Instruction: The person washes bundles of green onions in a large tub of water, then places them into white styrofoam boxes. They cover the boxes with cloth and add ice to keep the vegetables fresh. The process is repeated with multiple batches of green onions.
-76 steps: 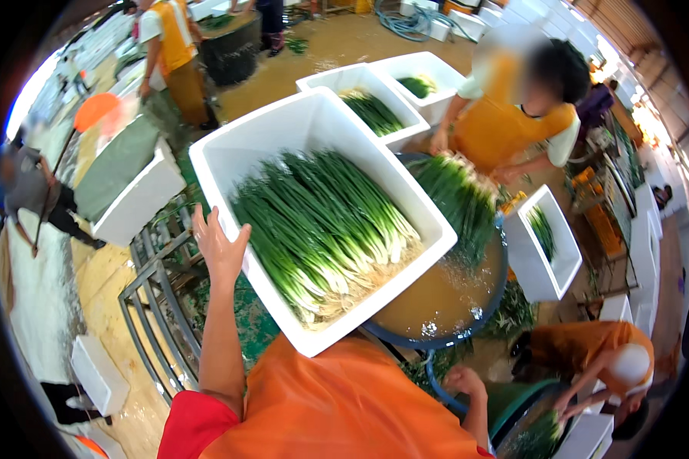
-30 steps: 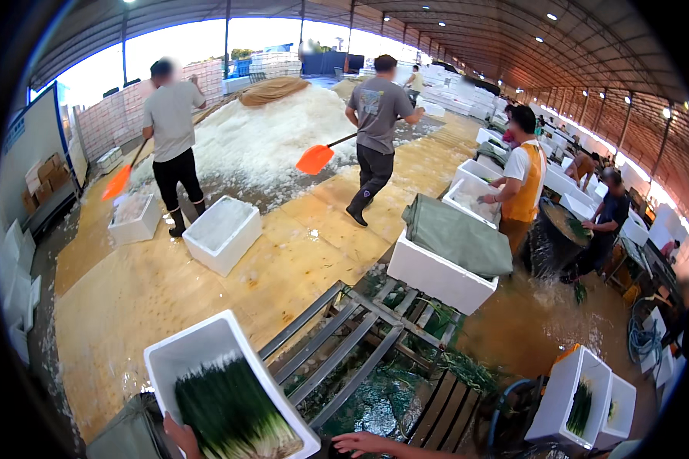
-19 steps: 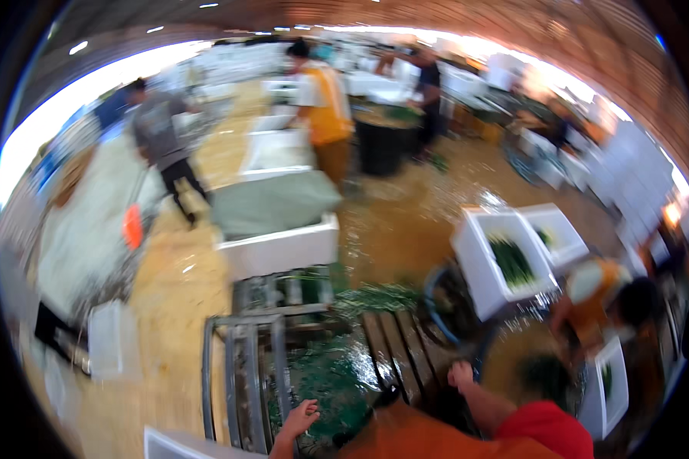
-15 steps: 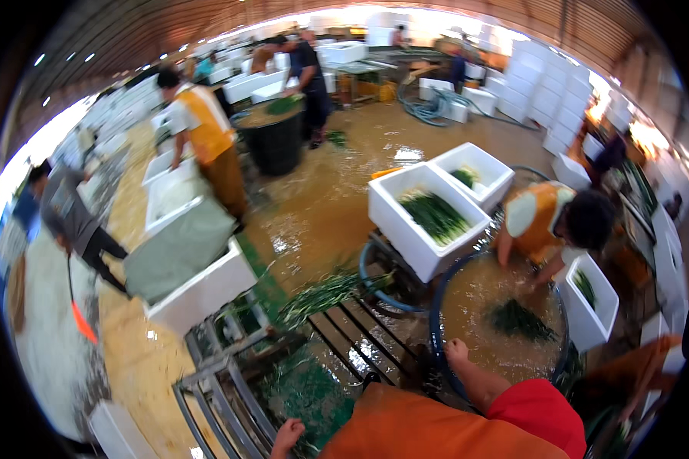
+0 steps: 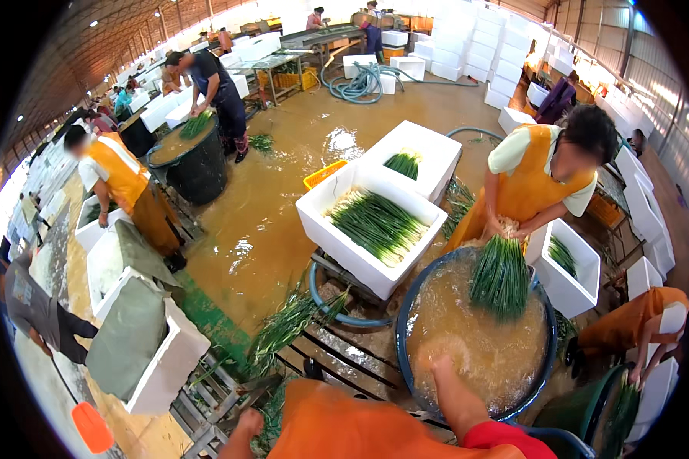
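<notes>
Dipping into the murky water (image 5: 475, 348), your right hand (image 5: 441, 359) sits just inside the near-left part of the round dark-rimmed tub (image 5: 402, 336). Fingers lost under splash and blur; no telling whether they grip anything. Your left hand (image 5: 249, 421) hangs low, well apart from the tub, near the grey metal frame (image 5: 214, 428). Fingers look bent, nothing seen in them; grip unclear, contact with the frame unclear too. Your orange apron (image 5: 352, 424) fills the space between both hands.

Ahead of your left hand: loose green stalks (image 5: 287, 329), strewn beside and over dark slats (image 5: 352, 359).

Ahead and right of your right hand: a bundle of green onions (image 5: 500, 287), roots up, leaf tips down at the water. A co-worker (image 5: 524, 183) in a yellow-orange apron holds it by the root end, across the tub from you.

Right of that bundle, a tilted white box (image 5: 543, 271) with more onions. Ahead-left of your right hand, a larger white box (image 5: 337, 249) holds a broad layer of them; another white box (image 5: 440, 157) stands right behind, a smaller bunch inside.

Farther off, beyond your left hand, a person (image 5: 218, 84) in dark clothes bends over a black tub (image 5: 199, 176). Farthest ahead: coiled blue hose (image 5: 360, 86) on wet floor, stacked white boxes (image 5: 478, 46).
</notes>
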Demonstrator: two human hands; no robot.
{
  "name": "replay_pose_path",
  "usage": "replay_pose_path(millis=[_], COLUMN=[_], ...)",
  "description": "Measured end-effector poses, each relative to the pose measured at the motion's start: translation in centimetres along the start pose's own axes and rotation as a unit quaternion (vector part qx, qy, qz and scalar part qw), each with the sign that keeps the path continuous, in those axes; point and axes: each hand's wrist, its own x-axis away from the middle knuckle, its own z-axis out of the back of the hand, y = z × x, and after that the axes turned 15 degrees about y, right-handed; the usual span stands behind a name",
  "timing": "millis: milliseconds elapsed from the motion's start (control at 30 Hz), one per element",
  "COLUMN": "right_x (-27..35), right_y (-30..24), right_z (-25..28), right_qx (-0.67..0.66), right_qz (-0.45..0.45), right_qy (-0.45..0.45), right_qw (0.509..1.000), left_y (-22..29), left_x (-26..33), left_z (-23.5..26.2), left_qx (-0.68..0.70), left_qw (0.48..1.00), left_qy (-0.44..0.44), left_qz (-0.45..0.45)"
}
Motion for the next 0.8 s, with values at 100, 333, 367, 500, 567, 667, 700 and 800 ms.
replay_pose_path(millis=[100, 333, 367, 500, 567, 667, 700, 800], right_x=[-13.5, -24.0, -24.4, -26.6, -27.0, -27.9, -28.3, -29.6], right_y=[15.6, 43.9, 44.5, 40.4, 36.2, 31.1, 30.0, 28.7], right_z=[-5.1, -11.9, -11.3, -7.4, -5.8, -5.8, -6.2, -7.3], right_qx=[0.536, 0.692, 0.715, 0.887, 0.914, 0.883, 0.875, 0.915], right_qz=[0.186, 0.199, 0.238, 0.363, 0.403, 0.396, 0.391, 0.243], right_qy=[0.084, -0.088, -0.069, 0.087, 0.034, -0.058, -0.094, 0.074], right_qw=[0.819, 0.689, 0.654, 0.272, -0.031, -0.244, -0.270, -0.315], left_y=[12.9, 40.3, 43.3, 55.3, 62.0, 73.1, 76.6, 84.9], left_x=[-8.2, -21.8, -23.4, -31.2, -35.2, -39.9, -40.9, -43.2], left_z=[0.8, -2.2, -2.7, -3.9, -4.0, -4.2, -4.3, -4.8], left_qx=[0.066, 0.160, 0.164, 0.074, 0.033, 0.020, 0.001, -0.098], left_qw=[0.994, 0.969, 0.966, 0.938, 0.919, 0.882, 0.875, 0.876], left_qy=[0.031, -0.070, -0.091, 0.006, 0.087, 0.185, 0.210, 0.220], left_qz=[-0.077, -0.175, -0.177, -0.340, -0.383, -0.433, -0.437, -0.417])
